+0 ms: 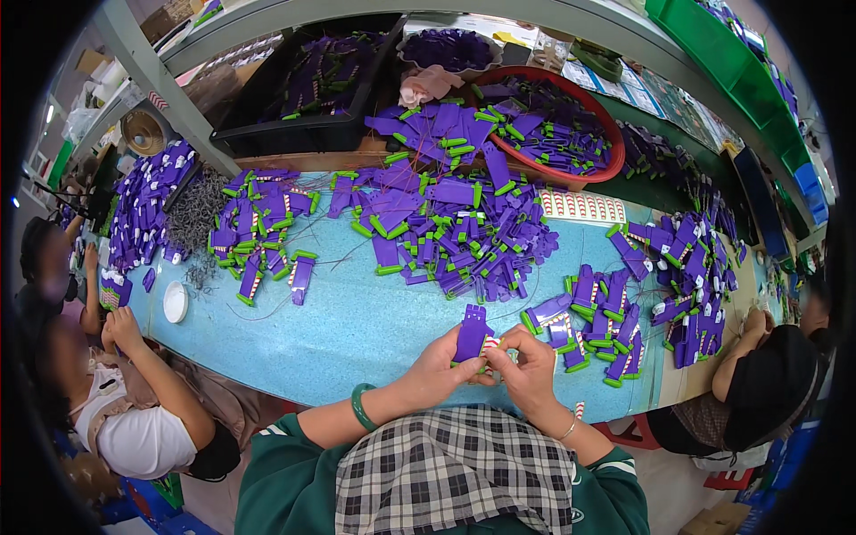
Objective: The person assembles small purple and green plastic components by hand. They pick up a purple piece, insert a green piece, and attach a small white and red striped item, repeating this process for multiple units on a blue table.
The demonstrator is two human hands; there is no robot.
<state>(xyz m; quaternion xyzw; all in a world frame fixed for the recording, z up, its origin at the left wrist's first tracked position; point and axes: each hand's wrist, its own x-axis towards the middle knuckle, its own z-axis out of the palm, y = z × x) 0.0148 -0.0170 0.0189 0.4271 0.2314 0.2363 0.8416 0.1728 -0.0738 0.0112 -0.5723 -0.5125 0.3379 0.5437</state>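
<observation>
In front of my chest I hold a flat purple plastic wing-shaped part (472,332) with a green end. My left hand (435,367) grips its lower end between thumb and fingers. The fingers of my right hand (530,367) are pinched at the part's right edge, on a small red-and-white striped sticker (489,344). Just right of my hands lies a pile of similar purple and green parts (599,312), several with striped edges. A larger heap of purple and green pieces (446,223) with thin wires spreads beyond my hands.
A striped sticker sheet (584,207) lies beside a red basin (615,165) of parts. A black crate (267,134) stands at the back left. A small white dish (176,301) sits on the blue table (330,330). Co-workers sit at left (143,401) and right (758,392).
</observation>
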